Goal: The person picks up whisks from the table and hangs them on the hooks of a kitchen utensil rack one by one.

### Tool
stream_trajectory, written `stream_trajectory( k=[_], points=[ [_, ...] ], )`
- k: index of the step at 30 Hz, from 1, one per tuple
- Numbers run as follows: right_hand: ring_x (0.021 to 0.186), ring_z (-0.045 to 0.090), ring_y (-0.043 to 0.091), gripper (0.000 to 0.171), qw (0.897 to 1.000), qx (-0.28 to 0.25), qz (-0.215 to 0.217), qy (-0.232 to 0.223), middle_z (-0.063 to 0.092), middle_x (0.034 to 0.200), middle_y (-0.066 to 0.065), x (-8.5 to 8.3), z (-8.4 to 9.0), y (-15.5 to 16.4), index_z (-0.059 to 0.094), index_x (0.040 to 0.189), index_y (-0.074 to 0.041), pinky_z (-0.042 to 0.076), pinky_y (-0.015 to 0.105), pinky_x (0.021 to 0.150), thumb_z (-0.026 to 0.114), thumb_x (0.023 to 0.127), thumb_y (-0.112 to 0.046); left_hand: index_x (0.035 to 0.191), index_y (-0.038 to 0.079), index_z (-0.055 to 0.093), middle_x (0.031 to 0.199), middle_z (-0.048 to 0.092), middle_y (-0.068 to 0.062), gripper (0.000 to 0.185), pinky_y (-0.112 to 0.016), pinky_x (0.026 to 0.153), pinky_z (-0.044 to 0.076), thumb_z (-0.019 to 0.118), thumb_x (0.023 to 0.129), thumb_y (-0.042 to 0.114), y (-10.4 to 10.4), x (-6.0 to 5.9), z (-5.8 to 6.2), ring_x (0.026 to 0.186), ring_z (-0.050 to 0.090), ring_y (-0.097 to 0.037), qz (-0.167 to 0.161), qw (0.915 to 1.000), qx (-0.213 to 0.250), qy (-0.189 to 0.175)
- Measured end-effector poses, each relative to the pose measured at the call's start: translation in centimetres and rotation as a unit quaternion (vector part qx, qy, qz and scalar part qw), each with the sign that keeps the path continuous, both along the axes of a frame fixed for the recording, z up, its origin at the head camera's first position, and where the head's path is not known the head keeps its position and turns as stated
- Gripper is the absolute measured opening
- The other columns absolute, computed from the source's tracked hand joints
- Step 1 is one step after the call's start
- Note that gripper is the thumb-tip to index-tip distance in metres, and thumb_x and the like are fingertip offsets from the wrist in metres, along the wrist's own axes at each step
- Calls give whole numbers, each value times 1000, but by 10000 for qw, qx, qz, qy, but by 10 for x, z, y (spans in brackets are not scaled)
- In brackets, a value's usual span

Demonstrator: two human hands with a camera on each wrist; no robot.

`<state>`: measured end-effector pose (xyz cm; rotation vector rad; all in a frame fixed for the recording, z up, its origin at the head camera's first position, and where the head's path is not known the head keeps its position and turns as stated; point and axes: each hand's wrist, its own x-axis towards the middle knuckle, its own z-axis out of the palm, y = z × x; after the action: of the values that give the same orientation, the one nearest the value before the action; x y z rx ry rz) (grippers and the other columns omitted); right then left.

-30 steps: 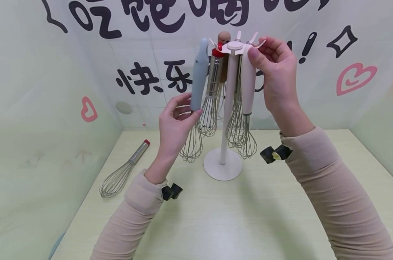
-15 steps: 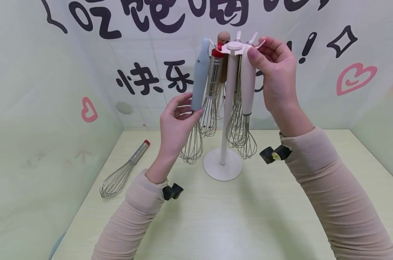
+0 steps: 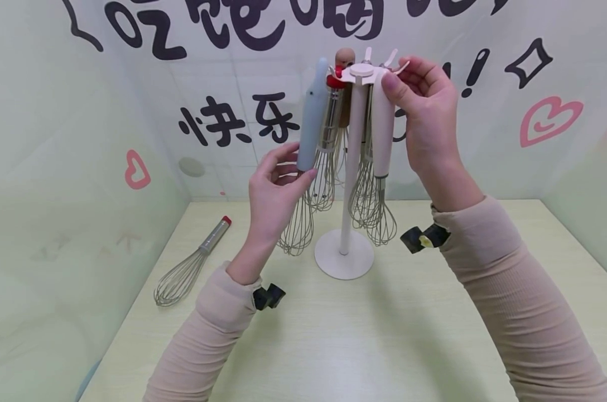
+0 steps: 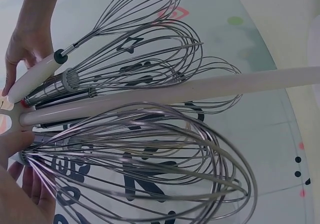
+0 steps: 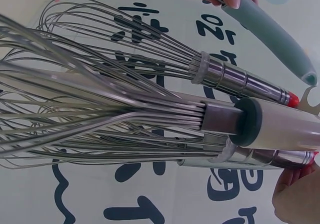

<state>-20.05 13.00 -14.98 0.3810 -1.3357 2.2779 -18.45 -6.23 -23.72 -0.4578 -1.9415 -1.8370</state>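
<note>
Since a second ago the blue whisk (image 3: 311,120) has swung closer to the rack (image 3: 352,162), its top now almost at a hook beside the red-capped whisk (image 3: 332,111); the right hand (image 3: 426,120) has not moved.

The left wrist view looks up through the wires of the blue whisk, with the rack's pole just behind them, which the head view cannot show. The right wrist view shows the hanging handles side by side: the white whisk (image 5: 280,126) nearest, the steel ones behind it, the blue handle farthest.

The left hand (image 3: 275,192) pinches the lower end of the blue handle between thumb and fingertips, the other fingers loosely spread. The right hand pinches the rack's top rim beside the white whisk. Well left of the left hand, a spare whisk (image 3: 190,265) lies on the table (image 3: 364,335).
</note>
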Motion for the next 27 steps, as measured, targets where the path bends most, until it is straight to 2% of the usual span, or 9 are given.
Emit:
stream_trajectory(
  k=[27],
  points=[
    [86,53,13,17,10000,48,-9,66,57,89,5,1,-1,0,56,94,-2,50,16,79,65,83,8,124,3,61,109,58,-12,46,-16,79,52,73,79,0,5,3,4,88,61,-10,122,9995,23,300]
  ],
)
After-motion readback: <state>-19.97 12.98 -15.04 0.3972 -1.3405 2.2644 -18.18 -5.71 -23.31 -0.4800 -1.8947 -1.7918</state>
